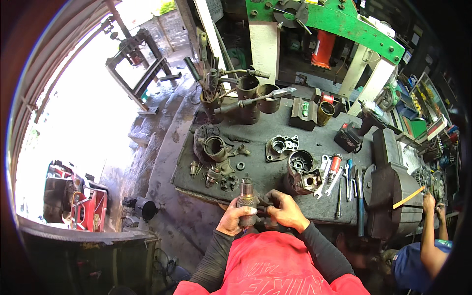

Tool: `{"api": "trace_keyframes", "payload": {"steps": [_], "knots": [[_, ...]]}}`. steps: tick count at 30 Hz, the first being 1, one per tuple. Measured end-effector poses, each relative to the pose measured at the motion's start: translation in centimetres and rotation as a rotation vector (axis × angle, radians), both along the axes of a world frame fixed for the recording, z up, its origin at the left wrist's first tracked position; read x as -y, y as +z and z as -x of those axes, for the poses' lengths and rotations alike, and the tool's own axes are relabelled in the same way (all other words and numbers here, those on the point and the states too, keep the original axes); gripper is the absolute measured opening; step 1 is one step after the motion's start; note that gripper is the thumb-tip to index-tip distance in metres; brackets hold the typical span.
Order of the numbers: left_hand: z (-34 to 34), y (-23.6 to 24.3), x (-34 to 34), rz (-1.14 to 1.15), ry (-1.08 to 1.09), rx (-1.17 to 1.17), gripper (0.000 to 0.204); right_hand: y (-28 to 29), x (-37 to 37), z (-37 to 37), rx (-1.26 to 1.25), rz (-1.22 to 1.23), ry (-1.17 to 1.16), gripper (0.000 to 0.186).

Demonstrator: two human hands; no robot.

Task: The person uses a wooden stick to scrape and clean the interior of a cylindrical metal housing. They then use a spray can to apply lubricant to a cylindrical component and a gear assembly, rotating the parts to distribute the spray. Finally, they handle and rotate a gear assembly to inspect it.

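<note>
My left hand (235, 219) grips an upright metal shaft with a geared collar (247, 195) in front of my red shirt. My right hand (286, 210) is closed just right of it, thumb over a dark part (265, 199) that I cannot make out. Beyond my hands on the dark bench (187, 182) lie an open round housing (214, 147), small gear pieces (229, 183), a cast cover (281, 146), a larger housing (301, 177), wrenches (332, 182), a red-handled tool (335, 166) and a blue-handled bar (360, 216).
A bench vise (391, 187) stands right, a cordless impact wrench (351, 136) behind it. Tool cylinders (248, 105) are at the back, below a green press frame (361, 34). A co-worker's arm (432, 246) is at right. A red machine (88, 209) and dark metal drum (88, 260) are left.
</note>
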State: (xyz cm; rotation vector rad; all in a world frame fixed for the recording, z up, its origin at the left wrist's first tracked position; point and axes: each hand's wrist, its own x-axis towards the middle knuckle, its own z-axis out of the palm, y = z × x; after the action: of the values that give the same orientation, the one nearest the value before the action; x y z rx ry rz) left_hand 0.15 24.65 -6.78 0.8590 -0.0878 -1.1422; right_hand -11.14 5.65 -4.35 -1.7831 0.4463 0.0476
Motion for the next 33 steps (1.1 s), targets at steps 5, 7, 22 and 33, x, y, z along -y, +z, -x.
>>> {"api": "trace_keyframes", "payload": {"steps": [5, 7, 22, 33], "knots": [[4.9, 1.9, 2.0, -0.163, 0.083, 0.162, 0.044, 0.6, 0.9, 4.4, 0.049, 0.242, 0.137, 0.031], [6.6, 2.6, 2.4, -0.239, 0.095, 0.167, 0.044, 0.5, 1.0, 5.2, 0.125, 0.311, 0.11, 0.031], [6.3, 5.7, -3.2, -0.719, -0.21, 1.115, 0.048, -1.1, 0.9, 5.4, 0.229, -0.148, -0.338, 0.034], [0.8, 7.1, -6.1, -0.616, -0.665, 1.448, 0.057, 5.1, -4.1, 4.8, 0.317, 0.281, 0.454, 0.03]]}}
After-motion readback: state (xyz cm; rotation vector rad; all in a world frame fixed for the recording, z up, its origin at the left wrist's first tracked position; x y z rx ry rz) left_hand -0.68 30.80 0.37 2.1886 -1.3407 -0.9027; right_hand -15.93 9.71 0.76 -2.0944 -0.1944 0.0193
